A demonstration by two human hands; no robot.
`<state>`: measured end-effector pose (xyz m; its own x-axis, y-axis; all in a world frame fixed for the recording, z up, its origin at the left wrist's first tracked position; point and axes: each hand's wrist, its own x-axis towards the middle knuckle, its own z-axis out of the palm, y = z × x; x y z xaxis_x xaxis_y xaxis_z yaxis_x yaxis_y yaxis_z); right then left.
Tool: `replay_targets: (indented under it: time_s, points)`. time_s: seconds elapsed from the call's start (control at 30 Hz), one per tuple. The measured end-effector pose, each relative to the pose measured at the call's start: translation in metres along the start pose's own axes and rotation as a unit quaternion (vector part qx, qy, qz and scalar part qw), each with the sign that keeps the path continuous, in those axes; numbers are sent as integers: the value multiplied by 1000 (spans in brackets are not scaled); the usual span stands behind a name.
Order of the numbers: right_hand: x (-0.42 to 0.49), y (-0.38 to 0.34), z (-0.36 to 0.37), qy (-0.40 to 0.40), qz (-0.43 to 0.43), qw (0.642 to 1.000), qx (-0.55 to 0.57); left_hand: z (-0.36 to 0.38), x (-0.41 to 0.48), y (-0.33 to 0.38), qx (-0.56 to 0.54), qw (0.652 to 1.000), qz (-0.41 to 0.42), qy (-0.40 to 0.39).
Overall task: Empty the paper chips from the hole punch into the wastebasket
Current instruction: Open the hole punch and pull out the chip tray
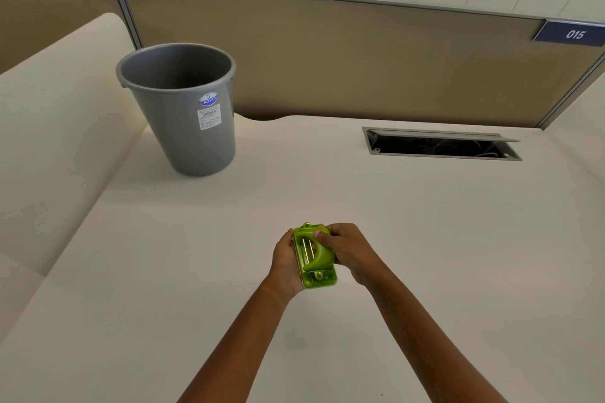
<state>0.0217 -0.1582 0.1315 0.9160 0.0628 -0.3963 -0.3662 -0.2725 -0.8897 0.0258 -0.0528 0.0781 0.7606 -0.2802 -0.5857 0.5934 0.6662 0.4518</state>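
A bright green hole punch [316, 258] is held over the middle of the cream desk, its lever side facing up. My left hand [285, 263] cups its left edge and underside. My right hand [348, 250] grips its right side, thumb on the green lever. A grey plastic wastebasket [188, 127] with a white barcode label and blue sticker stands upright on the desk at the far left, well apart from the punch. Its inside looks dark and no chips show.
An open cable slot [442, 144] with a metal frame is set into the desk [425, 239] at the back right. A tan partition wall [360, 59] with a blue "015" tag [571, 33] runs along the far edge. The desk bends round on the left.
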Motion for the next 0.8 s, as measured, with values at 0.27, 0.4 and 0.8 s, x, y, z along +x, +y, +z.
replay_targets:
  time_s: [0.27, 0.4, 0.8]
  points:
    - [-3, -2, 2, 24, -14, 1000, 4, 1, 0, 2, -18, 1000, 6, -6]
    - [-3, -1, 1, 39, -34, 999, -1, -1, 2, 5, -36, 999, 13, -26]
    - [-14, 13, 2, -23, 75, 958, 276, -3, 5, 20, -182, 979, 87, -32]
